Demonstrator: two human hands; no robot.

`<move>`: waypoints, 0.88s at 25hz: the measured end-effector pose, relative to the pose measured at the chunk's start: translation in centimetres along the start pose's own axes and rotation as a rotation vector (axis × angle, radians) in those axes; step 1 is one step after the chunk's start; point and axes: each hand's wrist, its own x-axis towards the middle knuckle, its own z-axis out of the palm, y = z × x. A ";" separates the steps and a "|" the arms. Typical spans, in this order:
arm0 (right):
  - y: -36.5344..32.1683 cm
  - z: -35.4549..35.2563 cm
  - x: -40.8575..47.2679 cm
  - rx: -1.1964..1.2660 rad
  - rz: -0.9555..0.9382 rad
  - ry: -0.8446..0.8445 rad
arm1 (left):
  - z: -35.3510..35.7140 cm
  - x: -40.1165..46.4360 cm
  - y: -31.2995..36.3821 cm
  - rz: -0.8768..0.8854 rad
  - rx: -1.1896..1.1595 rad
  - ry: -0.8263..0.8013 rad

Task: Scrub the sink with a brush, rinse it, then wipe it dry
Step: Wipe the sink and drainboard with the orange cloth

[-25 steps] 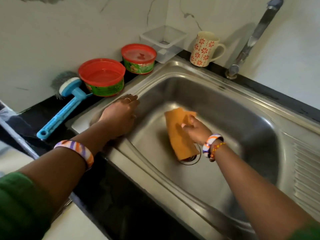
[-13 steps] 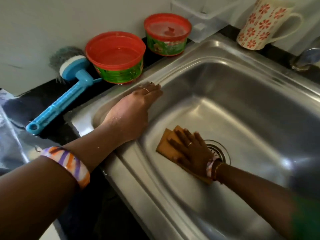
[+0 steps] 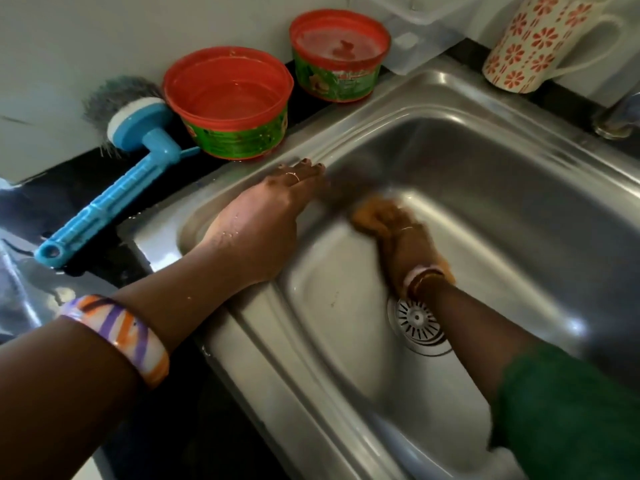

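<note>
The steel sink (image 3: 519,209) fills the middle and right of the view. My right hand (image 3: 405,244) lies flat on an orange cloth (image 3: 367,213) and presses it onto the basin floor near the left wall, above the drain (image 3: 415,323); most of the cloth is hidden under the hand. My left hand (image 3: 263,220) rests on the sink's left rim with fingers straight, holding nothing. The blue brush (image 3: 114,192) with grey bristles lies on the black counter left of the sink.
Two red-rimmed green tubs (image 3: 228,109) (image 3: 339,53) stand on the counter behind the sink's left rim. A clear plastic container (image 3: 415,29) and a flowered mug (image 3: 533,43) stand at the back. The tap base (image 3: 620,119) shows at the right edge.
My right hand slid the orange cloth from beside the drain up and away toward the basin's far left corner. The left hand stayed on the rim.
</note>
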 end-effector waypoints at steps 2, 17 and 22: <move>-0.5 -0.3 0.3 -0.007 0.355 0.043 | 0.1 0.1 -0.1 -0.007 -0.016 0.017; 5.8 -3.9 -10.1 -0.338 0.652 -0.128 | -0.3 0.1 -0.1 0.038 -0.031 -0.023; 1.3 -7.8 -16.5 -0.293 0.754 -0.520 | -1.0 0.1 0.6 0.045 -0.036 -0.058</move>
